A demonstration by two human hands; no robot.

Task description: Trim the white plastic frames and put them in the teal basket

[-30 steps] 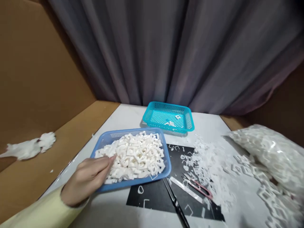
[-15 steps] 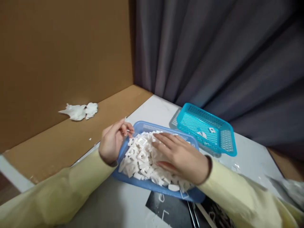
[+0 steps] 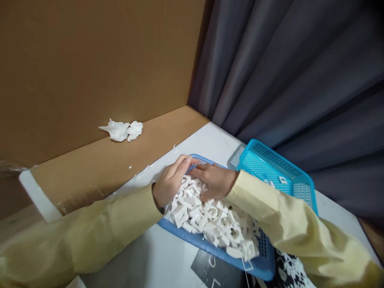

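Note:
A blue plastic basket (image 3: pixel 192 237) holds a heap of small white cut-out pieces (image 3: pixel 207 216), many of them square frames or rings. My left hand (image 3: pixel 172 182) is at the basket's far left corner, fingers reaching over the rim and partly stretched out. No held piece shows in it. My right hand (image 3: pixel 217 182) lies on the far part of the heap, its fingers apart and touching the pieces, close to my left fingertips. Some of its fingertips are hidden among the pieces.
A turquoise basket (image 3: pixel 313 196) with a few white pieces stands back right. Crumpled white scraps (image 3: pixel 120 131) lie on the cardboard (image 3: pixel 162 136) at left. A black sheet (image 3: pixel 216 268) with white outlines is in front. A grey curtain (image 3: pixel 270 72) hangs behind.
The view has shifted, so the surroundings appear further right. My right hand has moved across the heap toward the far left corner. Both hands are now close together.

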